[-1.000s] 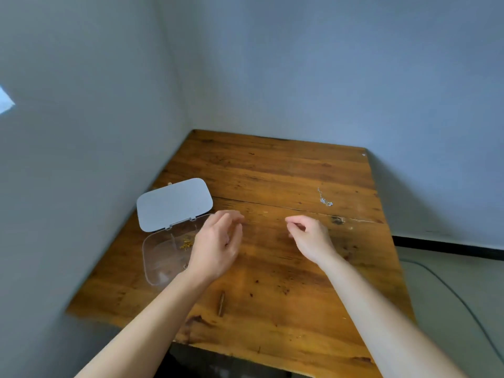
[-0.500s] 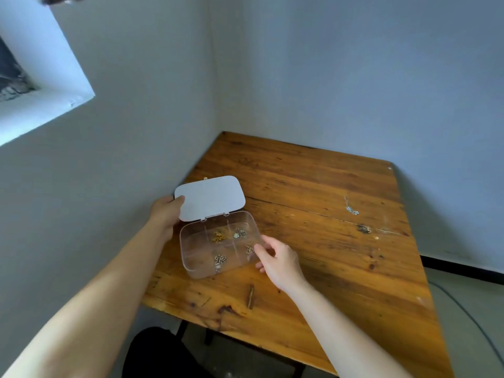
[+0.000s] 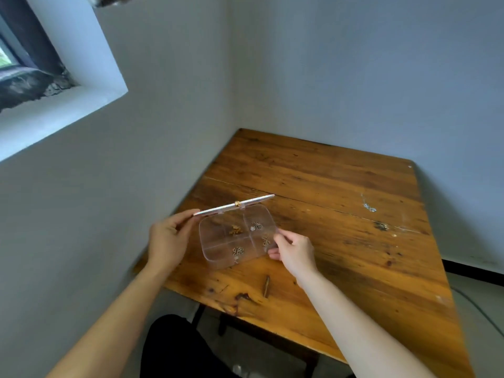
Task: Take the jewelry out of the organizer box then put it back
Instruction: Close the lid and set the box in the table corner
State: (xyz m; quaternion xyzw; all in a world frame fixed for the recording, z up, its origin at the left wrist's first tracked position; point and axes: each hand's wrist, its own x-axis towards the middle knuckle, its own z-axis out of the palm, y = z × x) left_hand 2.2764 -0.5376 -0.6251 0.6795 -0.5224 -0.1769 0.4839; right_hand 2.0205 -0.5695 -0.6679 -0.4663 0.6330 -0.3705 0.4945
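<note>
- Head view: clear plastic organizer box sits on the wooden table, close to its left edge, roughly mid-length.
- Your left hand is at the box's left side, fingers pinched on the left end of the lid. Lid is up on its hinge and seen edge-on, so only a thin pale strip shows, with a small gold clasp at its middle.
- Your right hand is against the box's right side, fingertips curled onto the wall by the right compartments. Can't tell whether it's really gripping the box or just touching it.
- Box base has dividers. Four jewelry pieces inside: gold piece upper middle, silver piece upper right, small gold piece lower right, dark metal piece lower middle. Left compartments look empty.
- One silver chain lies loose on the table toward the right edge, well apart from the box.
- Dark stick-like scrap lies near the table's front edge, below your right wrist.
</note>
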